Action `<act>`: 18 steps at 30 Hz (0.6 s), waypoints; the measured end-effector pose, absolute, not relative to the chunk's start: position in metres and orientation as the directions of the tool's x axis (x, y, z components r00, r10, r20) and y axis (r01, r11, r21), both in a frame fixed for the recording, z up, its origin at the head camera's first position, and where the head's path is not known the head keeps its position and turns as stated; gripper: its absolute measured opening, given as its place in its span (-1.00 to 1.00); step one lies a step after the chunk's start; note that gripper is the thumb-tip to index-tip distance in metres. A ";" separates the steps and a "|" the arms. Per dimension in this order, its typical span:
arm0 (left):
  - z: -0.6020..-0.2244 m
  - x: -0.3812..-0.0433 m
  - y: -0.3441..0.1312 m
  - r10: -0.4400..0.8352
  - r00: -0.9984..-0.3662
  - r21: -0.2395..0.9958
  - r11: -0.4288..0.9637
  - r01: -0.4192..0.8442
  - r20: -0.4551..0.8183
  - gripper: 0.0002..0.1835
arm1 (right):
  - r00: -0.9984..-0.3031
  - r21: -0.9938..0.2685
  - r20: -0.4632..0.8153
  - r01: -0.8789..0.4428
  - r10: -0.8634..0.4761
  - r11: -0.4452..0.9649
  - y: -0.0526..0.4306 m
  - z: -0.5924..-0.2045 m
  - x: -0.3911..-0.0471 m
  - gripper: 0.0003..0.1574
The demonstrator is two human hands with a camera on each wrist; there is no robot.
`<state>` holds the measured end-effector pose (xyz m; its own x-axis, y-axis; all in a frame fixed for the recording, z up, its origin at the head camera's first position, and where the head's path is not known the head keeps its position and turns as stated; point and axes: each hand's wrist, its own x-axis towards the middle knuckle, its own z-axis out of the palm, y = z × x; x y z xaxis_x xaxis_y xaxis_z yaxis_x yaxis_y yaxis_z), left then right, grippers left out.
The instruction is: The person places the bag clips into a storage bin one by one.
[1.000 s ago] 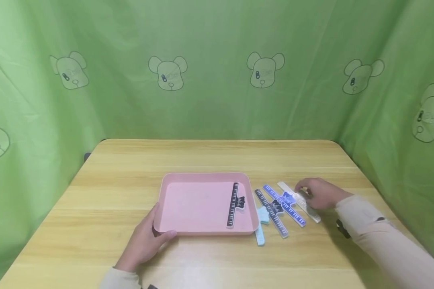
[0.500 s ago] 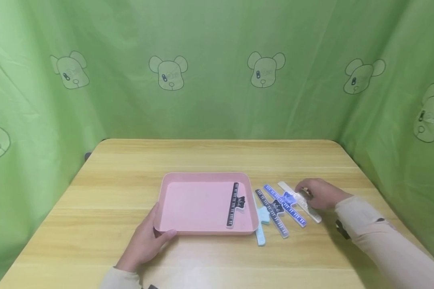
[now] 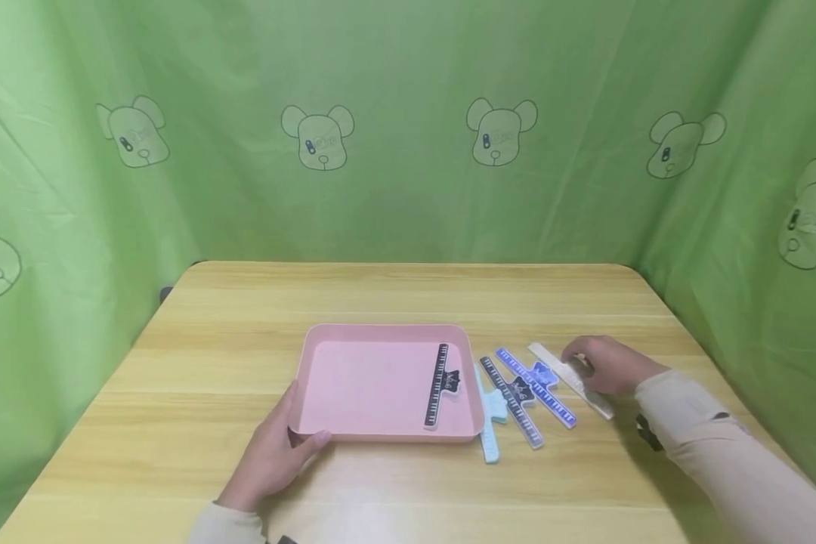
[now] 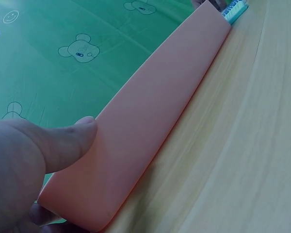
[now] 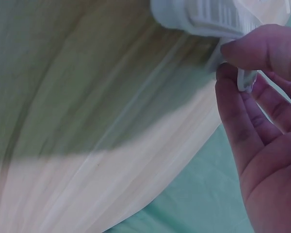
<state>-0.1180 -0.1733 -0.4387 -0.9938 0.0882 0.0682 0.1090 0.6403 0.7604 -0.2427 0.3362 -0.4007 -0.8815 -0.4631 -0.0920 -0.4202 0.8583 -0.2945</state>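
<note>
In the head view my left hand holds the near left corner of a pink tray. Its thumb lies against the front wall, as the left wrist view shows, with other fingers round the side, partly hidden. My right hand pinches a white piano-key clip at the right end of a row. The right wrist view shows thumb and fingers on the handle of that white clip. Left of it lie a blue clip, a black clip and a light blue clip.
Another black clip lies inside the tray near its right wall. The light blue clip sits close against the tray's outer right side. A wooden table carries everything, with a green curtain behind and at both sides.
My right hand has shifted slightly to the right with the white clip, widening its gap from the blue clip. The left hand stays at the tray corner.
</note>
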 end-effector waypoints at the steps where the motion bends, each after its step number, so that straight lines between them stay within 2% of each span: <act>1: -0.439 -0.118 -0.173 0.088 -0.994 0.761 0.639 0.108 0.067 0.03 | -0.881 -0.291 -0.093 -0.421 -0.463 0.859 0.336 -0.400 -0.242 -0.54; 18: -0.437 -0.117 -0.173 0.081 -0.995 0.764 0.639 0.093 0.053 0.04 | -0.891 -0.270 -0.073 -0.415 -0.448 0.869 0.341 -0.400 -0.242 -0.45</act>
